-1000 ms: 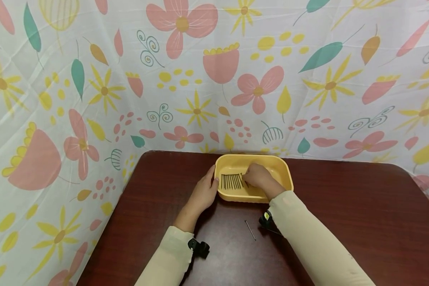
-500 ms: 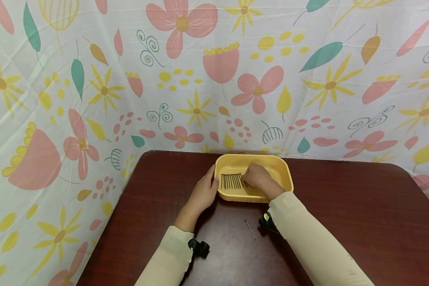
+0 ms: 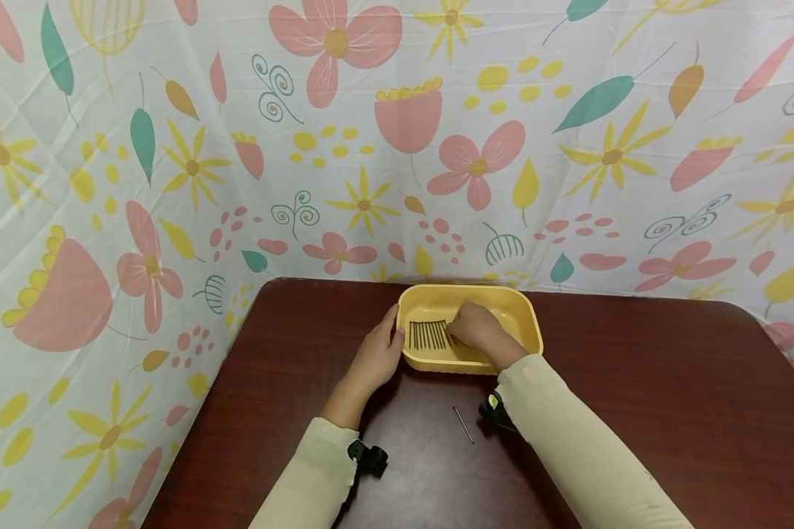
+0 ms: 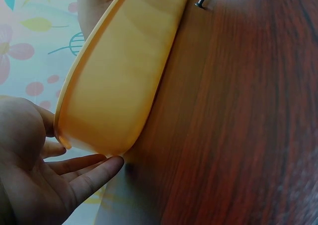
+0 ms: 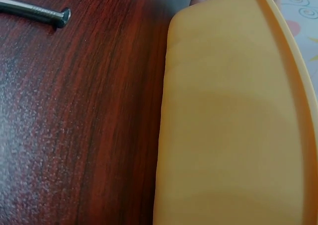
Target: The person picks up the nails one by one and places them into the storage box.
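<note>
A yellow plastic tray (image 3: 450, 366) stands near the back edge of the table. Several dark nails (image 3: 428, 336) lie side by side in a row on its floor, towards the left. My left hand (image 3: 377, 353) rests against the tray's left end; in the left wrist view its fingers (image 4: 97, 180) are extended and touch the end wall. Inside the tray, my right hand (image 3: 479, 327) has curled fingers pinching a nail at the row's right end, most of it hidden. The right wrist view shows only the tray's outer wall (image 5: 233, 111), not this hand.
One loose nail (image 3: 463, 425) lies on the dark wooden table (image 3: 635, 382) in front of the tray, between the forearms. A flower-printed cloth (image 3: 364, 132) hangs directly behind the table and along its left side. Both wrists carry small black cameras.
The nail at the right end of the row shifts slightly under my right fingertips. My left hand, the tray and the loose nail stay in place.
</note>
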Available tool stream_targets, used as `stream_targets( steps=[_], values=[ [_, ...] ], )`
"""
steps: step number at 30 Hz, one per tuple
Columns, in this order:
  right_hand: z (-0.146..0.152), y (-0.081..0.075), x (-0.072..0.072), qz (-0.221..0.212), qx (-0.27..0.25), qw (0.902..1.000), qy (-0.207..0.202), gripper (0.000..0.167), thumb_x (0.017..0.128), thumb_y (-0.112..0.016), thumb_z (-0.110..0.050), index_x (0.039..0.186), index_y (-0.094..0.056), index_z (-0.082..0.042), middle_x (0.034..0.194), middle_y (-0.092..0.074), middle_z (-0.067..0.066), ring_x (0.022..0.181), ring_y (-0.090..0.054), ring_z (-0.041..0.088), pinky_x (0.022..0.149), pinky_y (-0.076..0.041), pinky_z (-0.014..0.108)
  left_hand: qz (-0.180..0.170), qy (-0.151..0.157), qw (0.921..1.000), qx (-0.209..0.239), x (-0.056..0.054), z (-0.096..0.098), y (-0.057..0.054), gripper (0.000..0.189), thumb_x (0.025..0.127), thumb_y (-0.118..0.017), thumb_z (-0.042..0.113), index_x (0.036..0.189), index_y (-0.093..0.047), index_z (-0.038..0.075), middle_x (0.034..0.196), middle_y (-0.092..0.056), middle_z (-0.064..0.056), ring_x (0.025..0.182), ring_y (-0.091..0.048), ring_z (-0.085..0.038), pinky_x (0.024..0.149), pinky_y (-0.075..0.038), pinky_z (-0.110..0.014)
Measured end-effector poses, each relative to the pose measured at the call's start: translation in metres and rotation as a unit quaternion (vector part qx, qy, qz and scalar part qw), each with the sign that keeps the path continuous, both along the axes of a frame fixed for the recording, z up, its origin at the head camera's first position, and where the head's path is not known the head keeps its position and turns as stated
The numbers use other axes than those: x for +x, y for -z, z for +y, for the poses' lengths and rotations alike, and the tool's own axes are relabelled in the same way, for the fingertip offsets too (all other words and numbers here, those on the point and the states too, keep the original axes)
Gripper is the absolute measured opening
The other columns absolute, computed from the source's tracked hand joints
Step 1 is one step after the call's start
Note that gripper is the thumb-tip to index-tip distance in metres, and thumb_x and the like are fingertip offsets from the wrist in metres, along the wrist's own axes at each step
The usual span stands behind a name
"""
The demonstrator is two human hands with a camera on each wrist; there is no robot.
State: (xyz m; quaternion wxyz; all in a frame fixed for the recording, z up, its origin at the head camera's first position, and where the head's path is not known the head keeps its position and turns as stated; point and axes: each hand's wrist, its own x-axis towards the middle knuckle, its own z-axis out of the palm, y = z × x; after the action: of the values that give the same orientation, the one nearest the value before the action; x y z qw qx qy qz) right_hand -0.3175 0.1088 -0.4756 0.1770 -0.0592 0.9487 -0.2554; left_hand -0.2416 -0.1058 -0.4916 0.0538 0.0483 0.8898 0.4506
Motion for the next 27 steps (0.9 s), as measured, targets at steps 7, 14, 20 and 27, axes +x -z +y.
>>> stream_targets(
  steps=[7, 14, 20, 27],
  values=[
    [0.0, -0.003, 0.001, -0.002, 0.002, 1.0, 0.001, 0.047, 0.092, -0.062, -0.021, 0.05, -0.041, -0.019, 0.047, -0.032, -0.006, 0.044, -0.029, 0.011, 0.046, -0.029, 0.025, 0.003, 0.0, 1.0, 0.001, 0.0, 0.001, -0.001, 0.059, 0.11, -0.039, 0.032, 0.164, -0.017, 0.022, 0.162, -0.036, -0.015, 0.149, -0.038, -0.033, 0.12, -0.034, -0.052],
    [0.001, -0.005, 0.002, -0.004, 0.009, 0.9999, 0.004, 0.048, 0.095, -0.057, -0.024, 0.05, -0.043, -0.018, 0.047, -0.034, -0.005, 0.044, -0.031, 0.013, 0.047, -0.03, 0.026, 0.004, 0.002, 1.0, 0.002, 0.0, 0.001, -0.002, 0.06, 0.11, -0.039, 0.033, 0.164, -0.017, 0.022, 0.162, -0.036, -0.016, 0.148, -0.038, -0.033, 0.12, -0.034, -0.052],
    [0.003, -0.007, 0.004, -0.011, -0.008, 0.9998, 0.016, 0.047, 0.097, -0.054, -0.026, 0.052, -0.043, -0.018, 0.047, -0.037, -0.004, 0.043, -0.029, 0.013, 0.046, -0.031, 0.027, -0.002, 0.003, 1.0, 0.002, 0.0, 0.001, -0.001, 0.06, 0.11, -0.039, 0.033, 0.164, -0.017, 0.022, 0.163, -0.035, -0.015, 0.149, -0.036, -0.033, 0.121, -0.033, -0.052],
    [0.008, -0.019, 0.01, 0.024, -0.032, 0.9992, -0.001, 0.038, 0.1, -0.054, -0.03, 0.066, -0.049, -0.015, 0.058, -0.043, -0.003, 0.052, -0.036, 0.014, 0.053, -0.035, 0.028, 0.0, 0.001, 1.0, 0.004, 0.0, 0.0, 0.0, 0.06, 0.11, -0.04, 0.034, 0.164, -0.018, 0.021, 0.163, -0.034, -0.014, 0.149, -0.036, -0.033, 0.121, -0.033, -0.052]
  ],
)
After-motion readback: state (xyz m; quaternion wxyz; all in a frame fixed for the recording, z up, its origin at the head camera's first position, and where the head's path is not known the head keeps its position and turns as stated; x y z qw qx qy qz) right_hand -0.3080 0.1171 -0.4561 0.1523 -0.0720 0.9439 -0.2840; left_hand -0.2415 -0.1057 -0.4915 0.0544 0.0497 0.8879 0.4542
